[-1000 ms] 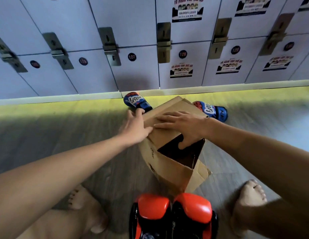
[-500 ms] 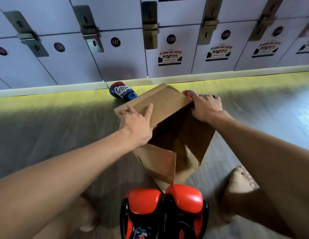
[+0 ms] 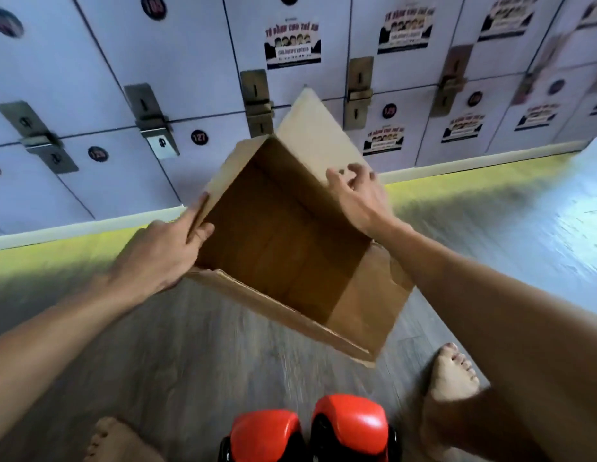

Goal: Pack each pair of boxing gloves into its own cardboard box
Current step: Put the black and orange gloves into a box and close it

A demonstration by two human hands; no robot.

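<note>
From the head camera, an open cardboard box [image 3: 290, 248] fills the middle of the view, tilted so its mouth faces up toward the camera and its brown inside is bare. The left hand [image 3: 157, 255], at about 9 o'clock of the box, grips the left wall, the thumb pressed inside the edge and the fingers wrapped around the outside. The right hand [image 3: 360, 195], at about 2 o'clock of the box, lies on the upper right rim beside a raised flap [image 3: 317, 128]; its fingers curl over the edge, but the blur makes it hard to tell how firmly they close. At 6 o'clock, against the bottom edge of the view, a pair of red-and-black boxing gloves [image 3: 307, 428] stands side by side on the grey wood-look floor [image 3: 197, 355], near the box but apart from it. A bare foot [image 3: 452, 371] rests at 4 o'clock, another [image 3: 113, 438] at 7 o'clock. Across 12 o'clock runs a wall of pale numbered lockers [image 3: 90, 78] with metal hasps and printed stickers.
</note>
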